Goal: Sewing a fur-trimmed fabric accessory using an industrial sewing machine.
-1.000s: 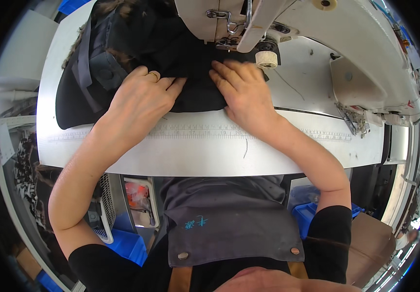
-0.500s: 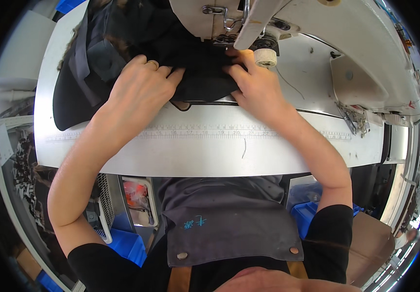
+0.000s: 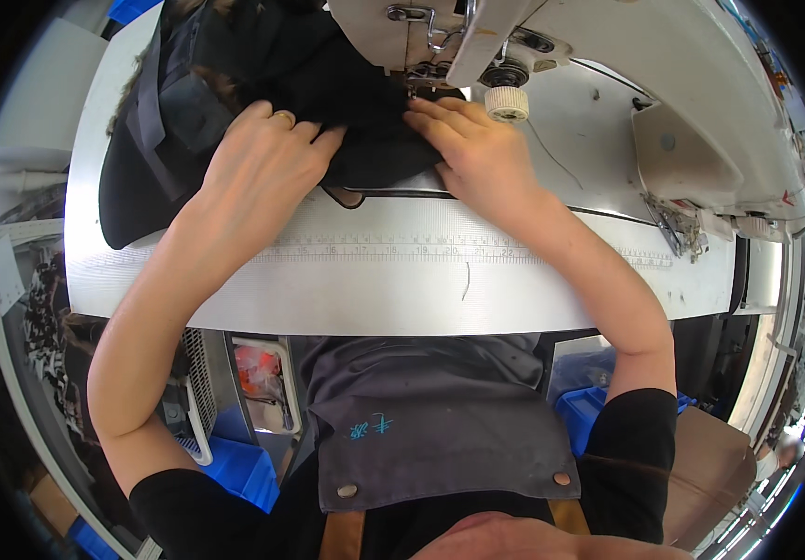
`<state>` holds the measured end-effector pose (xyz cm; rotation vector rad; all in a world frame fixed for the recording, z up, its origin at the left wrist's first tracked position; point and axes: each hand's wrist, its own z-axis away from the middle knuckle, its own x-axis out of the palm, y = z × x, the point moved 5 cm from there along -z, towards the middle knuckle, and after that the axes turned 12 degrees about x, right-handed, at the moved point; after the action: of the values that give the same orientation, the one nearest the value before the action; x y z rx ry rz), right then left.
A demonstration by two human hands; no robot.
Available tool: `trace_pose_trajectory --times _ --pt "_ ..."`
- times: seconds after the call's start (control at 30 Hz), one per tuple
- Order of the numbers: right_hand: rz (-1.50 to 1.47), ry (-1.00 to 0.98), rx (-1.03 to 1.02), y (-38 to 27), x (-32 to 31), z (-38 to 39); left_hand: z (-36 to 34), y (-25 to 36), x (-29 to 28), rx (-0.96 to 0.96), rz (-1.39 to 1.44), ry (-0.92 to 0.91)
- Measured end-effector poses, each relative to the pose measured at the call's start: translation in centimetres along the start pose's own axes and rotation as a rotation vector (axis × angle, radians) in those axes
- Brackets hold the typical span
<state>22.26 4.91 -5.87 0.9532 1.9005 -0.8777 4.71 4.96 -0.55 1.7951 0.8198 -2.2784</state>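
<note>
A dark piece of black fabric (image 3: 365, 140) with grey strips and brown fur-like patches lies on the sewing machine bed, partly under the presser foot (image 3: 412, 91). My left hand (image 3: 267, 159), a ring on one finger, is closed on the fabric left of the foot, fingertips curled into it. My right hand (image 3: 482, 149) lies close beside the foot, its fingers stretched leftward and resting on the fabric's right end. Its thumb is mostly hidden below the palm. The white sewing machine (image 3: 664, 56) reaches over from the upper right.
A ruler scale (image 3: 384, 250) runs along the white table (image 3: 346, 308), and a loose thread (image 3: 466, 280) lies on it. Tweezers-like metal tools (image 3: 668, 229) sit by the machine's base at right. Blue bins (image 3: 242, 471) stand below the table edge.
My right hand has shifted left, and its fingers have gone from bent to straighter on the fabric. The fabric's right end has slid slightly left. My left hand moved a little left.
</note>
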Motion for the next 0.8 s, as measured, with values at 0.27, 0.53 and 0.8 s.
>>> trace_pose_trajectory --times 0.27,0.53,0.8 --pt "0.318 0.141 -0.016 3.4 -1.6 -0.9 -3.8 -1.1 0.8 0.019 -0.105 0.104" --pt "0.235 0.001 -0.046 0.9 -4.8 0.3 -4.6 1.5 0.5 0.095 -0.104 0.133" --pt "0.09 0.217 -0.17 0.3 -1.4 -1.1 -4.0 1.8 -0.3 0.009 -0.176 0.194"
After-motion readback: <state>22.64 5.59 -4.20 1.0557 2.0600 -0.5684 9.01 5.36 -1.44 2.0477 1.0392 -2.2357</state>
